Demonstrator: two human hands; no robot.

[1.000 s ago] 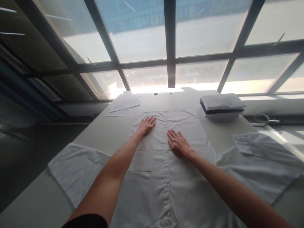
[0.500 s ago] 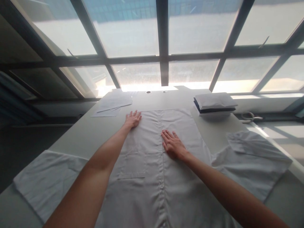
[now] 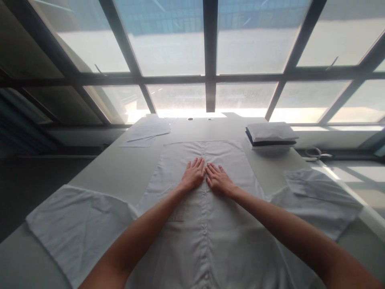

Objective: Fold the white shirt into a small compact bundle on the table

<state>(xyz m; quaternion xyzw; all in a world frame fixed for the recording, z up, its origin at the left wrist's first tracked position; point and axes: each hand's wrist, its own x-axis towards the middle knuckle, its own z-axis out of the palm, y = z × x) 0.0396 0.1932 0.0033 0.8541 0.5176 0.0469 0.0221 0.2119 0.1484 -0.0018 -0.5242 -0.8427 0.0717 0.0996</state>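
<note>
A white button-front shirt (image 3: 228,228) lies spread face up, its hem toward the window and its sleeves out to both sides. Flat on the cloth, just left of the buttoned placket, rests my left hand (image 3: 194,173) with fingers stretched out. My right hand (image 3: 219,179) lies flat just right of the placket, fingers extended. The fingertips of both hands nearly meet at the placket. My left forearm covers part of the chest pocket (image 3: 177,216). Small wrinkles run along the placket.
The shirt lies on a white table (image 3: 126,168). Sheets of paper (image 3: 147,131) lie at the back left. At the back right is a stack of folded white and dark cloth (image 3: 270,134). A coiled cable (image 3: 313,153) sits beyond the right edge. Framed windows (image 3: 210,92) stand behind.
My left hand has moved right and slightly nearer, from the shirt's left edge to the placket beside my right hand. My right hand stays in about the same place. The view has shifted slightly.
</note>
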